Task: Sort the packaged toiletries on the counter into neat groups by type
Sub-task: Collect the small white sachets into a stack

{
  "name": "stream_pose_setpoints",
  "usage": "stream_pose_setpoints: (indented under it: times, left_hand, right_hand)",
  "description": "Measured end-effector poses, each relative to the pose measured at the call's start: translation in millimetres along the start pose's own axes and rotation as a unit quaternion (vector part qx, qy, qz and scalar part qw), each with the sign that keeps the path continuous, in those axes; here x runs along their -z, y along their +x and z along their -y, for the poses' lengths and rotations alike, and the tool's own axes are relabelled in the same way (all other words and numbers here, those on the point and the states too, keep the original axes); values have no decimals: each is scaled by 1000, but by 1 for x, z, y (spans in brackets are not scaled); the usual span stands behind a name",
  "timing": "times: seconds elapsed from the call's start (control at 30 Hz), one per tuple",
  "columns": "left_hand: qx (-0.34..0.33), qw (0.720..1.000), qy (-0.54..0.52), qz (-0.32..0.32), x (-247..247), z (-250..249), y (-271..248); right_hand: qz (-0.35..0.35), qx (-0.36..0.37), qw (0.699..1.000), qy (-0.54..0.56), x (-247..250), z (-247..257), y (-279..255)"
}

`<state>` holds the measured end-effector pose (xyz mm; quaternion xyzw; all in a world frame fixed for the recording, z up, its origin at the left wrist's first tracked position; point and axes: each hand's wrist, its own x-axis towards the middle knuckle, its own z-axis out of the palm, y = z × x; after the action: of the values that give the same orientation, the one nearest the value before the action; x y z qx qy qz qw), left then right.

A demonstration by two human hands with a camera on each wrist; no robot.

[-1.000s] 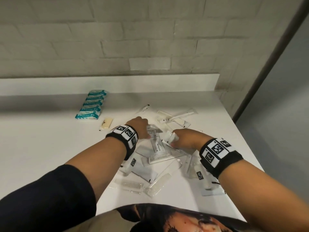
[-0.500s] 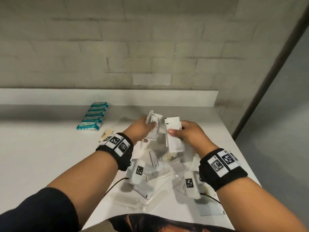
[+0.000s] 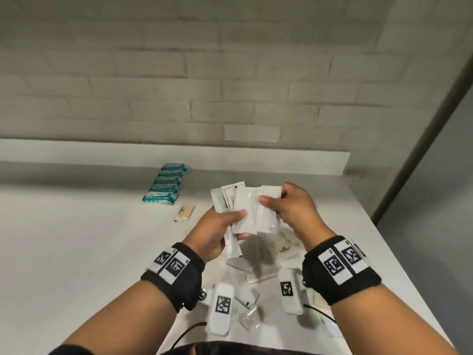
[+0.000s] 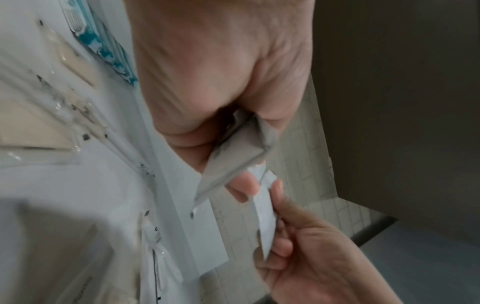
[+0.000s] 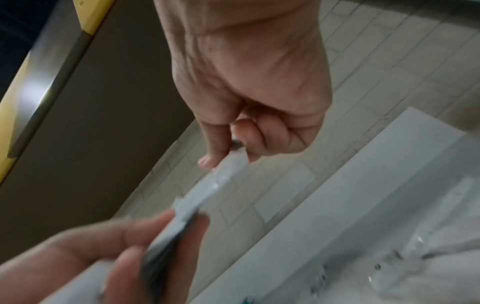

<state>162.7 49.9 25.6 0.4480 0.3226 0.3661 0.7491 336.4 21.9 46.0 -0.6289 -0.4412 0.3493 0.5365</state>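
At frame centre, above the counter (image 3: 76,252), the left hand (image 3: 217,231) pinches a fan of white sachets (image 3: 243,208); the right hand (image 3: 294,208) pinches the rightmost one. They look light, thin and slippery, best pinched at the edges.

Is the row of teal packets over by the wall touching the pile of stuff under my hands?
No, the teal packets lie apart at the back left, with bare counter between them and the loose pile.
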Motion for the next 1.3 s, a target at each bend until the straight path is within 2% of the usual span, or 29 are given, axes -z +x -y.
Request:
stream_pose_setpoints:
  times: [0.1, 0.2, 0.27, 0.37, 0.47, 0.6, 0.63, 0.73, 0.77, 0.83, 0.9, 0.97, 1.03, 1.13, 1.23, 1.3]
  left_hand:
    - [4, 999, -27, -24, 10, -1, -6]
    - [5, 997, -81, -3, 16, -9, -12]
    - [-10, 995, -95, 26, 18, -17, -16]
    - [-36, 997, -53, 42, 27, -24, -20]
    - [-45, 998, -16, 29, 38, -24, -21]
    - [-43, 998, 43, 33, 52, -27, -24]
    - [-41, 996, 62, 39, 56, -29, -25]
    - [-44, 995, 75, 42, 64, -35, -26]
    - [-48, 996, 63, 34, 67, -36, -25]
    - [-55, 998, 25, 0, 76, -37, -21]
    - [-56, 998, -9, -23, 84, -37, -17]
    - [-57, 998, -9, -12, 89, -36, -18]
    - [-62, 998, 5, 7, 89, -34, -20]
    - [-78, 997, 29, 6, 88, -32, -18]
    - [-75, 995, 60, -8, 89, -32, -15]
    - [-71, 994, 78, -1, 89, -32, -14]
  right_hand:
    - [-41, 99, 994, 19, 6, 17, -11]
    - [10, 207, 977, -56, -7, 21, -29]
    - [37, 233, 967, -99, -19, 12, -37]
    - [40, 247, 962, -113, -32, 3, -39]
    - [49, 228, 966, -116, -41, 3, -43]
    - [-72, 187, 977, -67, -54, 19, -46]
    - [-68, 165, 982, -65, -57, 24, -45]
    - [33, 85, 994, -63, -67, 36, -38]
    - [42, 74, 995, -59, -70, 37, -37]
    - [-3, 65, 998, 4, -77, 39, -36]
    - [-46, 38, 989, 136, -83, 37, -36]
    - [-49, 0, 975, 217, -90, 32, -38]
    - [-39, -34, 969, 242, -100, 26, -41]
    - [-36, -52, 973, 221, -110, 18, -46]
    - [-55, -3, 992, 117, -108, 14, -49]
    - [-39, 24, 998, 53, -100, 17, -48]
